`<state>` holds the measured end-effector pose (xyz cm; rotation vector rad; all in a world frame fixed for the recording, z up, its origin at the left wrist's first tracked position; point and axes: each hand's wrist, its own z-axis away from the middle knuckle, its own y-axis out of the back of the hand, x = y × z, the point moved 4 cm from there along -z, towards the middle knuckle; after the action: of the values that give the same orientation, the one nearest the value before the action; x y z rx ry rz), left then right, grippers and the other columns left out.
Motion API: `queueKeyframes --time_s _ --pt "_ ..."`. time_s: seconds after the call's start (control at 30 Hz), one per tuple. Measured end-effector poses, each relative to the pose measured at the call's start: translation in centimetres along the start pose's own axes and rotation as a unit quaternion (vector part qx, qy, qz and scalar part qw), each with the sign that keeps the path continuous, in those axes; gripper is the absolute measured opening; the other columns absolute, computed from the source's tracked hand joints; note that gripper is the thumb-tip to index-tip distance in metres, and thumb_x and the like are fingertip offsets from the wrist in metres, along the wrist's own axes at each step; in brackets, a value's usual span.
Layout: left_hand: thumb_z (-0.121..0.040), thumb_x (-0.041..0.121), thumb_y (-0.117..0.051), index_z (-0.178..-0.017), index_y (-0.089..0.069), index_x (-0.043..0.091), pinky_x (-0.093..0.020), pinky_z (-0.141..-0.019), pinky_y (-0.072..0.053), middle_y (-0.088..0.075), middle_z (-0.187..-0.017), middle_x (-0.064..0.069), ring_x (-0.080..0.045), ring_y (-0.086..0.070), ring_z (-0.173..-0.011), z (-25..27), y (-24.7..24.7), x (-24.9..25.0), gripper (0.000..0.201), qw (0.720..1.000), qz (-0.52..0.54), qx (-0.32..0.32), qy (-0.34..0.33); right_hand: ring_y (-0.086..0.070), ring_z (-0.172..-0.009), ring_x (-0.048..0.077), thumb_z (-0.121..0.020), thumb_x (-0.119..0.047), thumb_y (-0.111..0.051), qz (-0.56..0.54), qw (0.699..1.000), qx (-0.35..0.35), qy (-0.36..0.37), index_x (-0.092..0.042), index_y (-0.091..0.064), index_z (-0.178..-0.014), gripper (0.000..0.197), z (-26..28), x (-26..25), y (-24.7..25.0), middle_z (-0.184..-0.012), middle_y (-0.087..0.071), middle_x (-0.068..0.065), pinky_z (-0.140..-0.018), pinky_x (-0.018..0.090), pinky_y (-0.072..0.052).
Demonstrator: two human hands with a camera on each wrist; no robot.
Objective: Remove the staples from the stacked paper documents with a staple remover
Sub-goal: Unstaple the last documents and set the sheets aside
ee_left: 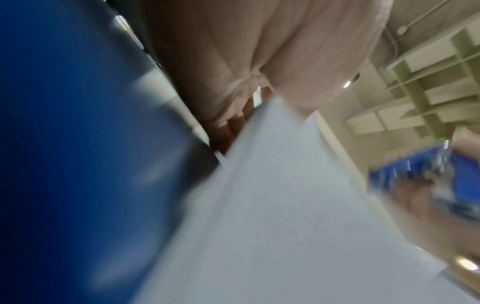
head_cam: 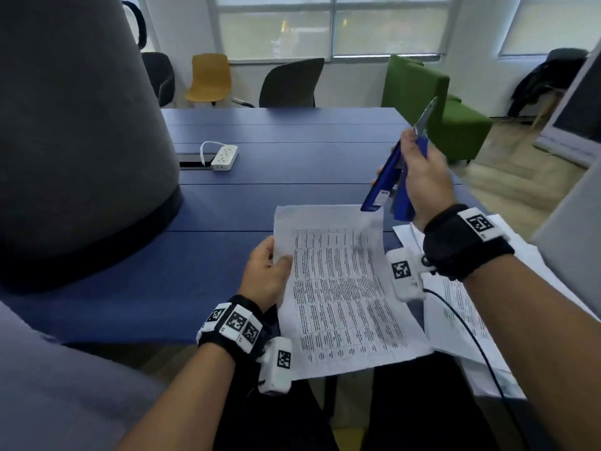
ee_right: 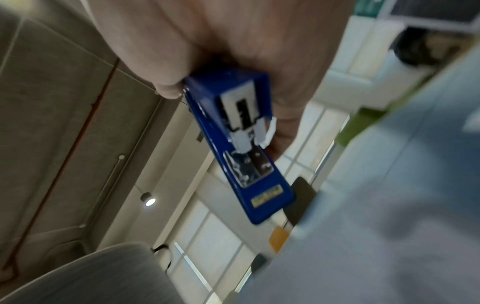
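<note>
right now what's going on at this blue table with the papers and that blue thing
A person sits at the blue table. The left hand holds a printed sheet of paper by its left edge, lifted off the table. The right hand grips a blue stapler-like tool raised above the sheet's top right corner, not touching it. More papers lie under the right forearm. No staple is visible at this resolution.

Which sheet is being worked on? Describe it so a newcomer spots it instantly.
Start at the blue table and come to its near edge. The printed document is lifted there, gripped at its upper left edge by the left hand, under the blue stapler in the right hand. Unlike the other papers lying flat on the right, it is held up.
</note>
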<state>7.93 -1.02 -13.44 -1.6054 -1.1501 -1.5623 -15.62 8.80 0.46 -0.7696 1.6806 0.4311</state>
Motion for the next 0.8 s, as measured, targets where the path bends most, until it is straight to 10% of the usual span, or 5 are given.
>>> queueKeyframes --time_s 0.27,0.4,0.47,0.6,0.8 --pt "-0.099 -0.013 -0.042 -0.134 -0.052 -0.004 -0.049 -0.107 -0.050 -0.066 -0.131 -0.022 -0.036 -0.065 -0.121 -1.6 -2.4 9.4 0.038 0.986 0.164 -0.031 0.017 -0.059 -0.050 0.012 -0.095 -0.034 -0.063 0.014 0.991 0.123 -0.059 -0.019 -0.051 -0.101 0.020 0.9 -3.4 13.9 -0.076 -0.050 0.001 -0.051 0.033 -0.056" --pt "-0.091 -0.024 -0.031 -0.126 -0.055 -0.006 -0.031 -0.079 -0.063 -0.071 -0.115 -0.017 -0.021 -0.072 -0.092 -2.5 -7.3 11.0 0.046 0.977 0.172 -0.091 0.088 -0.058 -0.057 0.010 -0.088 -0.018 -0.064 0.102 0.982 0.161 -0.004 -0.019 -0.049 -0.102 0.020 1.5 -6.5 18.1 -0.079 -0.050 -0.002 -0.053 0.030 -0.054" --pt "-0.086 -0.024 -0.032 -0.124 -0.055 -0.006 -0.030 -0.069 -0.063 -0.071 -0.114 -0.019 -0.021 -0.074 -0.088 -2.9 -10.9 9.7 0.047 0.974 0.160 -0.106 0.121 -0.052 -0.064 0.012 -0.086 -0.018 -0.062 0.149 0.976 0.160 0.013 -0.024 -0.046 -0.095 0.019 1.9 -7.7 19.2 -0.081 -0.048 -0.004 -0.052 0.024 -0.049" --pt "-0.067 0.001 -0.050 -0.114 -0.054 0.004 -0.062 -0.081 -0.060 -0.069 -0.115 -0.026 -0.041 -0.071 -0.096 -3.9 -18.3 2.7 0.047 0.972 0.089 -0.135 0.168 -0.051 -0.071 0.014 -0.087 -0.013 -0.060 0.231 0.963 0.134 -0.017 -0.023 -0.043 -0.111 0.031 2.4 -8.0 20.4 -0.090 -0.051 -0.003 -0.056 0.030 -0.046" --pt "-0.063 0.014 -0.061 -0.095 -0.065 0.017 -0.052 -0.084 -0.062 -0.078 -0.096 -0.006 -0.032 -0.075 -0.093 -1.8 -23.3 0.1 0.032 0.974 -0.011 -0.163 0.155 -0.058 -0.076 0.026 -0.087 -0.018 -0.061 0.353 0.923 0.043 -0.148 -0.018 -0.035 -0.114 0.037 3.2 -3.7 19.7 -0.095 -0.055 0.011 -0.061 0.036 -0.051"
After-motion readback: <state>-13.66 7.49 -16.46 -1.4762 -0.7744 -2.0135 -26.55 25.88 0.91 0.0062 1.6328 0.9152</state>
